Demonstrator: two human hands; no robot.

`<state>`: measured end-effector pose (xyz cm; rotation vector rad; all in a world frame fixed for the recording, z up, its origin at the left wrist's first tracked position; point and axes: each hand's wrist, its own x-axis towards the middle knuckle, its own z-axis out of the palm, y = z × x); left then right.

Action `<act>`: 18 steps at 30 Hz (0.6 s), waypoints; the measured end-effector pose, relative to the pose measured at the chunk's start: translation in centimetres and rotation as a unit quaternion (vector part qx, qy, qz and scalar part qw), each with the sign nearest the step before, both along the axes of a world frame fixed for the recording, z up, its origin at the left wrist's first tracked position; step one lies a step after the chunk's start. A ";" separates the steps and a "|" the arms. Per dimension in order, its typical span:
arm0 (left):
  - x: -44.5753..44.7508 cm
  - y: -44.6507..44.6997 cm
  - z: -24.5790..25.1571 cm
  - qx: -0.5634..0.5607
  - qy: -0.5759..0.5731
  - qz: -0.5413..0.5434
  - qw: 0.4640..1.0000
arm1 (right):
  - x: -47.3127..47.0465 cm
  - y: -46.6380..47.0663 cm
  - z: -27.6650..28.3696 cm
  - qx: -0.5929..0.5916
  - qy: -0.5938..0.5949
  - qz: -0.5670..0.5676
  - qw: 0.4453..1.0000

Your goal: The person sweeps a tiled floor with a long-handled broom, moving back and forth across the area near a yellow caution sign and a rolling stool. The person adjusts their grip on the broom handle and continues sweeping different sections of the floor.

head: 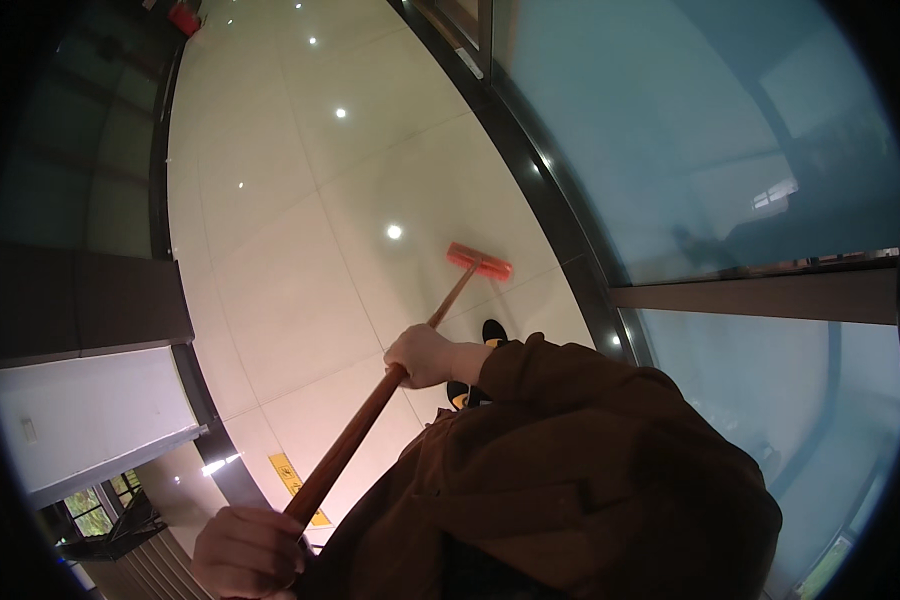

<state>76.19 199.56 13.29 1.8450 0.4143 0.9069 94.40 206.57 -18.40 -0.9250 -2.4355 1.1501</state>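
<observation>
A broom with a red head [479, 261] and a brown wooden handle [349, 442] slants from the lower left to the middle of the view. My right hand [420, 356] is closed around the middle of the handle, its brown sleeve reaching in from the right. Near the handle's upper end, at the bottom left, my left hand [247, 551] grips it. The broom head rests on the glossy tiled floor [285, 300], just beyond my black-and-yellow shoes [494, 332].
Frosted glass panels [690, 150] with a dark base strip run along the right. Dark wall panels [82, 300] and a white panel [97, 412] line the left. A yellow floor sticker [289, 474] bears writing. A red object [184, 19] stands at the far upper left.
</observation>
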 end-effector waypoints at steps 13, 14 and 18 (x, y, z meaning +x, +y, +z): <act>5.5 3.4 -10.4 -0.100 0.094 0.126 0.983 | 9.7 9.3 -7.6 0.088 -0.027 -0.222 0.971; 5.1 3.3 -9.9 -0.103 0.107 0.123 0.981 | 9.1 8.9 -7.4 0.099 -0.040 -0.224 0.969; 2.2 2.1 -4.9 -0.061 0.070 0.140 0.986 | 4.6 5.2 -4.1 0.063 0.004 -0.151 0.986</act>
